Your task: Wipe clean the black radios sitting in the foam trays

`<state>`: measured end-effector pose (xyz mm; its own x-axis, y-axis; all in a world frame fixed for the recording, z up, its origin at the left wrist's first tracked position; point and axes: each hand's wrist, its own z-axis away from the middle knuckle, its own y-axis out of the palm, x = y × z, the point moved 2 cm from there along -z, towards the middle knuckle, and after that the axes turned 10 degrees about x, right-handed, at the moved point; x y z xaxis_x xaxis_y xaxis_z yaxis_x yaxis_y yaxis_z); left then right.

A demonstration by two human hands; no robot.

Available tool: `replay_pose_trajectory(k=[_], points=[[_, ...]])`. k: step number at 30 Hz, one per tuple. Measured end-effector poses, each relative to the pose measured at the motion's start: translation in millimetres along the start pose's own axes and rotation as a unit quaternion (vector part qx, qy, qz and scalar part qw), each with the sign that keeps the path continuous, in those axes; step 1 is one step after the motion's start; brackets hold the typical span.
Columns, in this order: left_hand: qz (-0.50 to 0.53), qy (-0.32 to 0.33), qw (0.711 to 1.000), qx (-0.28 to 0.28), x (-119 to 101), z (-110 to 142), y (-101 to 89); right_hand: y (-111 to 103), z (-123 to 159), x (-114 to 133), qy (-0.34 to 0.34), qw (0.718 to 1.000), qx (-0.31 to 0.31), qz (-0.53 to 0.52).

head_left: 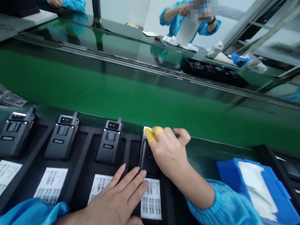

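Observation:
Four black handheld radios marked "Riton" lie face down in a black foam tray [77, 175], the nearest-to-right radio [148, 160] partly covered by my right hand [168, 145]. Yellow finger cots cover two of that hand's fingertips, which pinch a small white piece [146, 129] against the radio's top end; its material is unclear. My left hand [117, 201] lies flat, fingers stretched, at the radio's lower end and over the white barcode label sheet [151, 199]. Further left are a third radio [109, 141], a second [61, 137] and a first [12, 134], each with its own label sheet.
A green conveyor belt [85, 84] runs behind the tray. To the right sits a blue bin [284, 198] with white sheets [256, 187], beside another black tray [269, 159] holding devices. Across the belt are two people in blue and a black tray [213, 72].

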<state>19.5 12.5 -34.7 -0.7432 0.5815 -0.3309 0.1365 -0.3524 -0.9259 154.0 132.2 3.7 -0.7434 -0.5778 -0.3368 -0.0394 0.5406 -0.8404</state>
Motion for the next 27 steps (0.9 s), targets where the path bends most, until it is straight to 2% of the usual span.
replay_pose_trajectory(k=[3, 10, 12, 14, 19, 21, 27], points=[[-0.007, -0.002, 1.000, 0.007, 0, 0, 1.2, 4, 0, 1, -0.002, 1.000, 0.000, 0.005], [0.007, -0.005, 1.000, -0.004, -2, 0, 2.8, 10, 32, -33, 0.067, 0.994, 0.078, 0.034], [0.009, -0.004, 1.000, -0.003, -3, 0, 1.3, 7, 34, -34, 0.073, 0.994, 0.076, 0.039], [0.012, -0.003, 1.000, 0.005, -2, 0, -0.9, 2, 32, -29, 0.051, 0.997, 0.056, 0.027], [0.009, -0.009, 1.000, 0.019, -2, 0, -3.8, -2, 20, -13, -0.057, 0.998, -0.003, -0.027], [0.004, -0.006, 1.000, 0.019, -3, 0, -3.7, 0, 21, -15, -0.053, 0.998, 0.004, -0.023], [0.017, -0.009, 1.000, 0.017, -3, 0, -6.1, 9, 40, -33, -0.010, 0.997, 0.077, 0.015]])
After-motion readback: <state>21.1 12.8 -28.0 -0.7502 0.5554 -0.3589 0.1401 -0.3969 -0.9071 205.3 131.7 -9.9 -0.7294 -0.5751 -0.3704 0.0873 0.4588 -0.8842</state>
